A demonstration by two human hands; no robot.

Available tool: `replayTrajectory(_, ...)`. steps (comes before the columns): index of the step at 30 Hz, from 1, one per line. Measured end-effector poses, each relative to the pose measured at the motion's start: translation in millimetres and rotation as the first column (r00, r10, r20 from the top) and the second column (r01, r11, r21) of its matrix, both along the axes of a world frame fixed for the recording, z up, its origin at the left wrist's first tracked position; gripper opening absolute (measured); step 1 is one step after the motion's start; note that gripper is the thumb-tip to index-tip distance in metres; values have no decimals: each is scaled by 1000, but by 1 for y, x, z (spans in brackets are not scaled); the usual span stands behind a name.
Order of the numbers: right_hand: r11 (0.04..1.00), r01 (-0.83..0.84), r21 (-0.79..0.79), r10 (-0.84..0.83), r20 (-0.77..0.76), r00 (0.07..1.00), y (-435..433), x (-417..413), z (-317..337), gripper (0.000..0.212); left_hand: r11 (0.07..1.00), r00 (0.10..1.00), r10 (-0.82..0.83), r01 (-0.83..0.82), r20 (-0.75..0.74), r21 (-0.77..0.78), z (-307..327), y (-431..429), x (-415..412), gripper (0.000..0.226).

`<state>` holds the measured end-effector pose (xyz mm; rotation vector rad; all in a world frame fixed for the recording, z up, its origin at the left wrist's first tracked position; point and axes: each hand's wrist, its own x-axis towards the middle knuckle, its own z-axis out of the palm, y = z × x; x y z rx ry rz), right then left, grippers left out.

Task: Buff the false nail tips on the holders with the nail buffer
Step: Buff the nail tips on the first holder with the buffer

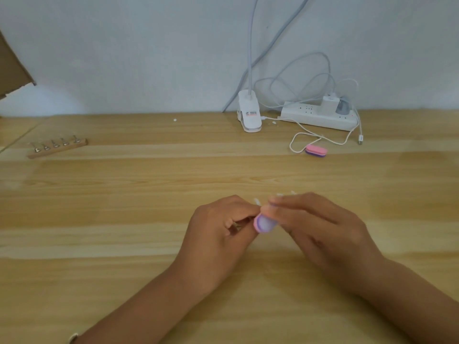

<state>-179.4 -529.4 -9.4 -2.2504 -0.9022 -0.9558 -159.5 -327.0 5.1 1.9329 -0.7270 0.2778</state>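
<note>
Table (124, 194): right hand (323, 227) pinches nail buffer (264, 224); left hand (216, 234), seemingly, holder (239, 226).

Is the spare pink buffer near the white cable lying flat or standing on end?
Lying flat: the spare buffer rests on the table, pink layer on top, purple beneath.

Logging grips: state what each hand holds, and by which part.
Right hand pinches the nail buffer by its far end; its rounded near end sticks out. Left hand grips a nail-tip holder in curled fingers; which part is hidden.
</note>
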Motion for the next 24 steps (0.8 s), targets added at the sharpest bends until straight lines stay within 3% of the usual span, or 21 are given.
replayTrajectory(4,999,18,43,-17,-15,1000,-5,3,4,30,1000,1000,3,-3,-14,2,1,-2,-2,8)
replayTrajectory(8,999,-27,-29,28,22,999,1,-3,1,26,1000,1000,-22,22,-1,-6,1,-1,-1,15)
replayTrajectory(11,999,44,15,-44,13,999,-9,7,7,30,1000,999,8,-9,-50,-19,1,-2,0,11)
replayTrajectory(16,999,-29,-30,29,11,1000,0,-3,0,28,998,995,-28,23,-93,-51,3,-2,-1,16)
replayTrajectory(21,1000,11,28,-11,-3,1000,-6,3,6,29,996,981,-45,30,-191,-79,1,-2,-2,13)
replayTrajectory(24,999,-11,-41,11,-1,1000,0,-5,0,30,993,974,-82,63,-210,-98,0,-1,-3,21)
